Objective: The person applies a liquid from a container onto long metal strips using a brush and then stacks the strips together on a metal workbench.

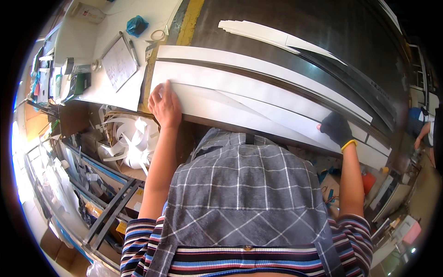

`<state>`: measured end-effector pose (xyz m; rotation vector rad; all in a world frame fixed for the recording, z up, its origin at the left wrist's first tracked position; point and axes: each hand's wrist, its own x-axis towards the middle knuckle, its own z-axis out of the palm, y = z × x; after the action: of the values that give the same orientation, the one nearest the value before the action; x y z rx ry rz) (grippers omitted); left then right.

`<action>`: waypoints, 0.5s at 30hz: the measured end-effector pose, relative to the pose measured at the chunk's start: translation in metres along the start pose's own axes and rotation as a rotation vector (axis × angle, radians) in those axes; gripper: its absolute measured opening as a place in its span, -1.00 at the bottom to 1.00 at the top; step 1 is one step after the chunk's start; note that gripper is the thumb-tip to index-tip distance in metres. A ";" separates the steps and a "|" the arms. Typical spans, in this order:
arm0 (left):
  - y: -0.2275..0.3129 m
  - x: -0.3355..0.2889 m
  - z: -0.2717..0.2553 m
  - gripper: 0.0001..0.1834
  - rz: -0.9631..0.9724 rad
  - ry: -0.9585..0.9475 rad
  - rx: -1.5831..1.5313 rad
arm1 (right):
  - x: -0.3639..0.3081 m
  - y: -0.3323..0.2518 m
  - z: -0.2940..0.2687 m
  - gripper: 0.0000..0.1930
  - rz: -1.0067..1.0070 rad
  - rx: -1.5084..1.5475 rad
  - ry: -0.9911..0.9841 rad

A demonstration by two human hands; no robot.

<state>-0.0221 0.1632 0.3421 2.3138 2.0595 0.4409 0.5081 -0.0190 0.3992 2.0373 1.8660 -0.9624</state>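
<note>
My bare left hand rests at the left end of a long white sheet, index finger stretched out on its surface. Along this sheet runs a thin, slightly raised white flap that tapers toward the left. At its right part lies my right hand, in a dark glove with a yellow cuff and a bare fingertip showing. Its fingers look bunched against the white material; whatever is under them is hidden. Beyond both hands, another long white strip lies parallel, with narrow dark bands between them.
A stack of white strips lies farther back on the dark tabletop. At left are a clipboard, a blue crumpled bag and a tape ring. White offcuts fill a box below. Another person is at far right.
</note>
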 end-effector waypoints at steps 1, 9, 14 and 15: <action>0.001 -0.001 0.000 -0.58 0.003 0.005 -0.001 | 0.001 0.002 0.004 -0.66 -0.002 -0.036 0.014; 0.006 -0.001 -0.003 -0.58 -0.012 0.000 -0.002 | 0.004 0.006 0.007 -0.65 0.012 -0.169 0.047; 0.007 -0.006 0.013 -0.40 -0.151 0.115 -0.107 | 0.005 0.005 0.008 -0.65 0.011 -0.195 0.054; 0.010 -0.007 0.023 -0.34 -0.201 0.213 -0.152 | 0.005 0.004 0.008 -0.65 0.006 -0.203 0.057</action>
<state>-0.0082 0.1591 0.3209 2.0280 2.2319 0.8335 0.5096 -0.0199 0.3888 1.9678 1.8986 -0.6875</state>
